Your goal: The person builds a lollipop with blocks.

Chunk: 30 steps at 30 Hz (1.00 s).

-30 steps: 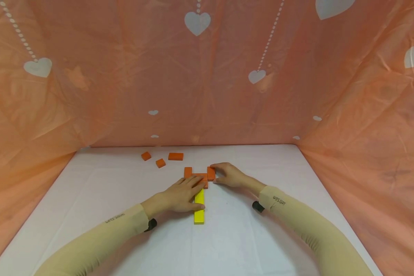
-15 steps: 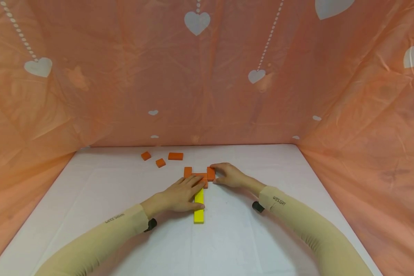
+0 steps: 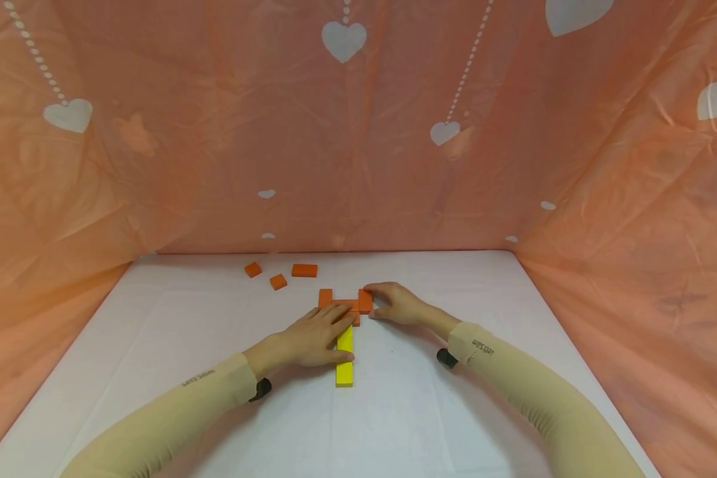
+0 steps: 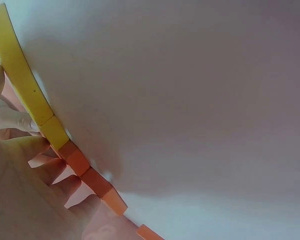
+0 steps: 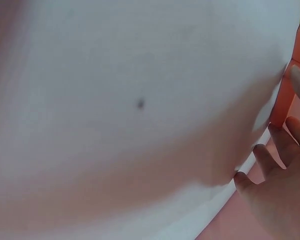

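Note:
In the head view a long yellow block (image 3: 344,375) runs away from the person, with orange blocks at its far end. My left hand (image 3: 313,338) lies across them, palm down, its thumb over the yellow block and its fingertips on an orange block (image 3: 348,305) set crosswise. Part of the row is hidden under that hand. Flanking the crosswise block are a left orange block (image 3: 325,297) and a right orange block (image 3: 366,301). My right hand (image 3: 401,304) pinches the right one between thumb and index finger at its two ends, also seen in the right wrist view.
Three loose orange blocks lie farther back on the left: a small one (image 3: 253,269), another small one (image 3: 278,282) and a longer one (image 3: 304,271). A white cloth (image 3: 442,418) covers the table. Pinkish curtains (image 3: 358,153) with white hearts stand behind and at both sides.

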Each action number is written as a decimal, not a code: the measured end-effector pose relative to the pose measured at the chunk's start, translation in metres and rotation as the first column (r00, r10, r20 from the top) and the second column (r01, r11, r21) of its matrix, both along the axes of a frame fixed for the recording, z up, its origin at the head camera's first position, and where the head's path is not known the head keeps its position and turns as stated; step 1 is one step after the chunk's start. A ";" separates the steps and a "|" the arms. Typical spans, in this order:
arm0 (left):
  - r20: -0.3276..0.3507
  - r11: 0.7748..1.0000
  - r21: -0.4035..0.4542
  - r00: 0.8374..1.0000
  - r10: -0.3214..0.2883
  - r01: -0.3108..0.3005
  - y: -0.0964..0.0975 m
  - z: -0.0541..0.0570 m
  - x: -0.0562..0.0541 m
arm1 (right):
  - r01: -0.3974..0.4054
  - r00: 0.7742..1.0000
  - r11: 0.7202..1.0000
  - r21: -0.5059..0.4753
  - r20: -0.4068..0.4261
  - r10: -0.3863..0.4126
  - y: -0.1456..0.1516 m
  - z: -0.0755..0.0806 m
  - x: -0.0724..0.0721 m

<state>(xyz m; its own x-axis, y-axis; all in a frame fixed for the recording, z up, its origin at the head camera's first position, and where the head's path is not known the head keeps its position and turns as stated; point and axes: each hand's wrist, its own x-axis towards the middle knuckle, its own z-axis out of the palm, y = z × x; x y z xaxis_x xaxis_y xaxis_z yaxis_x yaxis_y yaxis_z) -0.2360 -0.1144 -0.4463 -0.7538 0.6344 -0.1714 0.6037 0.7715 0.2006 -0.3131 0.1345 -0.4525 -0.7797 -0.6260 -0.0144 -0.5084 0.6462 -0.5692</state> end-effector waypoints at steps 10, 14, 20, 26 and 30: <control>-0.095 0.992 0.119 0.994 0.055 -0.043 -0.022 0.010 -0.012 | 0.052 0.998 0.995 -0.080 -0.026 -0.054 0.005 0.010 0.008; -0.158 0.965 0.251 0.980 0.118 -0.076 -0.040 0.017 -0.025 | 0.058 0.995 0.997 -0.059 -0.075 -0.062 0.000 0.014 0.024; -0.156 0.897 0.403 0.952 0.264 -0.183 -0.063 0.018 -0.050 | 0.050 0.987 0.997 0.066 -0.158 -0.039 -0.011 0.010 0.048; -0.135 0.857 0.437 0.922 0.362 -0.272 -0.084 0.006 -0.073 | 0.018 0.992 0.987 0.162 -0.127 0.003 -0.021 0.005 0.064; -0.133 0.842 0.451 0.910 0.393 -0.298 -0.095 0.002 -0.081 | 0.005 0.996 0.982 0.190 -0.085 0.012 -0.024 0.004 0.072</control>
<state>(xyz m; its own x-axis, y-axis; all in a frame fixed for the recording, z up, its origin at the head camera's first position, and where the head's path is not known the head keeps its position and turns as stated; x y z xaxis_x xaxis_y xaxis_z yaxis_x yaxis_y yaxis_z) -0.3165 -0.2095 -0.4447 -0.9243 0.3012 0.2344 0.3774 0.8123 0.4447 -0.2416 0.1101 -0.4487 -0.7811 -0.6209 -0.0668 -0.5522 0.7366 -0.3905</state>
